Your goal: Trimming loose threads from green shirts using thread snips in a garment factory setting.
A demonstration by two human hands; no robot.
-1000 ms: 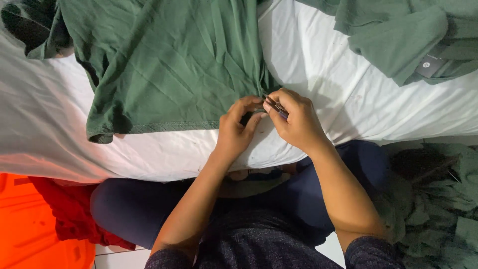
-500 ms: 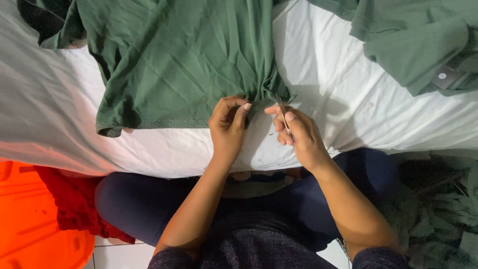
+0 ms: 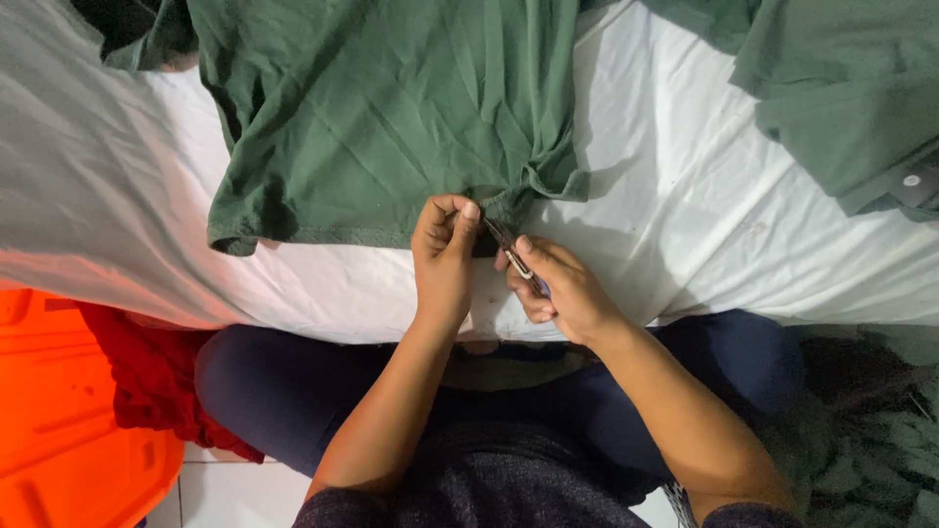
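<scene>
Garment: a dark green, soft knit cotton shirt (image 3: 391, 117) lies spread flat on the white sheet-covered bed (image 3: 704, 225), its lower hem at the edge nearest you.
Left hand: your left hand (image 3: 445, 259) is closed in a pinch on the hem, thumb and fingers bunching a small fold of cloth.
Right hand: your right hand (image 3: 558, 288) is curled round a small slim metal tool (image 3: 511, 251) (snips or tweezers, too small to tell), its tip touching the pinched hem.
Handling: I judge the shirt light, limp and stretchy; it will sag and shift unless held taut.
Where to hold: grip the thicker stitched hem just beside the tool tip, not the loose body cloth.
Nearby: a second green garment (image 3: 841, 108) lies at the upper right, well apart; an orange plastic tub (image 3: 68, 430) with red cloth (image 3: 147, 376) sits at lower left.
</scene>
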